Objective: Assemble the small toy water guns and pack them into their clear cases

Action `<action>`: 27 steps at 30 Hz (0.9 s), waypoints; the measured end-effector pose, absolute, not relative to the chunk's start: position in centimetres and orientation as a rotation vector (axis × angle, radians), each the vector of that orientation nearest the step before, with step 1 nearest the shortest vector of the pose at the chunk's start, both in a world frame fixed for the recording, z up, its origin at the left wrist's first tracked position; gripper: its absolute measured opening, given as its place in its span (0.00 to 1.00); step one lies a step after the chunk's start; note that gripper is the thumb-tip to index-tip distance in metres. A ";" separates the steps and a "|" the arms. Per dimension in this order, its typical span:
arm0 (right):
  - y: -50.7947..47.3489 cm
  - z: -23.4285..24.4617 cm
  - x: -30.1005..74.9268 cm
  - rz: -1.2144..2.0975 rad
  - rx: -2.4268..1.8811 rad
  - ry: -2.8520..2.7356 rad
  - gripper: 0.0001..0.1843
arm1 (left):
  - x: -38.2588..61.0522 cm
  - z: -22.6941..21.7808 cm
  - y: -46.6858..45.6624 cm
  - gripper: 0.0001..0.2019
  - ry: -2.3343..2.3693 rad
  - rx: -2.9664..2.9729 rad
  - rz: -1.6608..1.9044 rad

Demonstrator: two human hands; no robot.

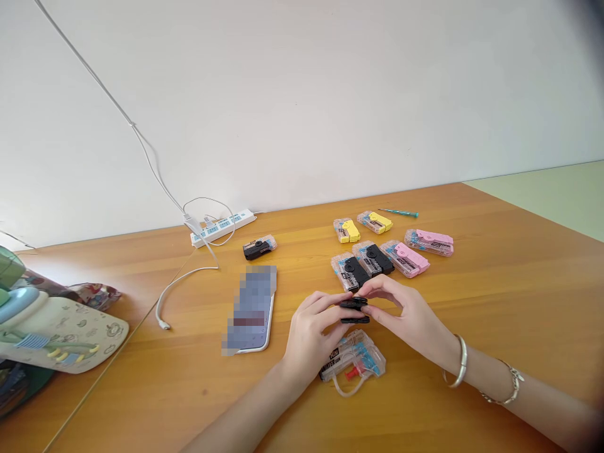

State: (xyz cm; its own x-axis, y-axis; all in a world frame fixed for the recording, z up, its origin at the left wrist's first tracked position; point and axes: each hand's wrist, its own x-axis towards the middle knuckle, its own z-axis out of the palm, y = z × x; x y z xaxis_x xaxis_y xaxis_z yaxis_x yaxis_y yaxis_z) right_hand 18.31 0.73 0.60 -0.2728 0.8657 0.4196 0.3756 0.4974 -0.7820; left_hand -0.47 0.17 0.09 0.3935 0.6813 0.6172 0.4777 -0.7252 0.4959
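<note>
Both my left hand (pixel 309 333) and my right hand (pixel 401 314) pinch a pair of black plastic pieces (pixel 353 311), probably two halves of a toy shell, held one above the other over the wooden table (pixel 189 390). Just below my hands lies a transparent toy water gun (pixel 352 363) with a red part and a loop of clear tubing. Beyond my fingertips, two black-trimmed water guns in packs (pixel 349 272) lie side by side, with pink ones (pixel 404 258) and yellow ones (pixel 346 230) further back.
A thin teal-handled screwdriver (pixel 399 212) lies at the far edge. To the left are a phone (pixel 250 308) with a blurred screen, another black water gun (pixel 258 247), a white power strip (pixel 221 228) and a white cable (pixel 184 283). A patterned bag (pixel 56 330) sits at far left.
</note>
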 end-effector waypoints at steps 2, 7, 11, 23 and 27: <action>0.8 0.6 18.3 0.799 -1.037 -1.820 0.05 | -0.5 0.1 0.2 0.09 1.037 2.416 1.234; 0.8 0.6 18.4 0.742 -1.040 -1.843 0.04 | -0.6 0.0 0.2 0.08 1.044 2.425 1.203; 0.8 0.7 18.6 0.596 -0.947 -1.925 0.04 | -0.5 0.1 0.0 0.07 1.028 2.405 1.173; 0.6 1.2 18.5 0.390 -0.840 -2.044 0.08 | 0.0 0.2 -0.6 0.07 1.007 2.308 1.199; 0.5 1.2 18.4 0.371 -0.855 -2.037 0.08 | 0.1 0.4 -0.8 0.07 1.019 2.293 1.201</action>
State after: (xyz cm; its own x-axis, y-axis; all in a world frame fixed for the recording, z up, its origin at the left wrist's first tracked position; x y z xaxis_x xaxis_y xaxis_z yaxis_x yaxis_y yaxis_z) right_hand 18.41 0.49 1.18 -0.3845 0.6920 0.6110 0.4324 0.7197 -0.5431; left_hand 0.13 -0.77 0.38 0.3790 0.7366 0.5601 0.4328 -0.6761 0.5963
